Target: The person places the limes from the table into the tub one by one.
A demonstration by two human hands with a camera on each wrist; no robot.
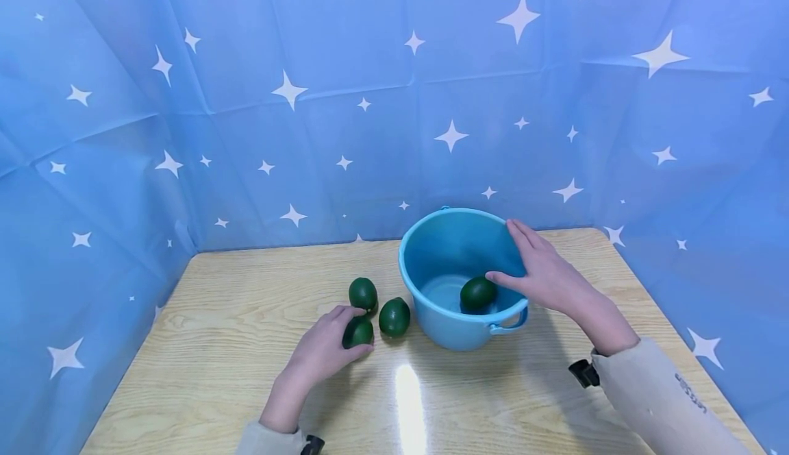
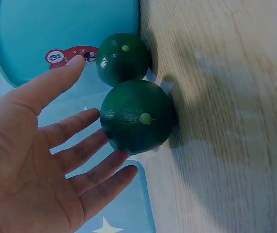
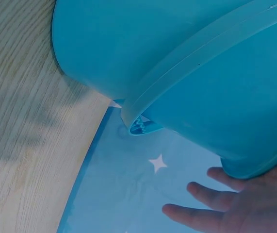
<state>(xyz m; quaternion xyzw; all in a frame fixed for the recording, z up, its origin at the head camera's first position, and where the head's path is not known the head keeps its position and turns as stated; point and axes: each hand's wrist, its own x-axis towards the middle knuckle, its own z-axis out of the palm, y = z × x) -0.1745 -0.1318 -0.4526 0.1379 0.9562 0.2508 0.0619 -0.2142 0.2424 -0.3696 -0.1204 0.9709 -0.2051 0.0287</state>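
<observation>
My left hand (image 1: 323,345) reaches around a green lime (image 1: 359,331) on the table. In the left wrist view its fingers are spread, their tips beside or touching the lime (image 2: 137,116), with the thumb apart from it. Another lime (image 1: 363,293) sits just behind, and one more lime (image 1: 394,317) lies against or near a blue bucket (image 1: 456,331). At the bucket's right rim is my right hand (image 1: 555,277), thumb over the inside. In the right wrist view the right hand's (image 3: 225,206) visible fingers extend straight past the rim. Inside the bucket lies a lime (image 1: 478,294).
A wooden table (image 1: 246,304) carries everything. Blue star-patterned cloth (image 1: 345,119) hangs behind it and at both sides. The bucket's handle (image 1: 508,327) hangs at its front right, and a red sticker (image 2: 73,56) shows on its wall.
</observation>
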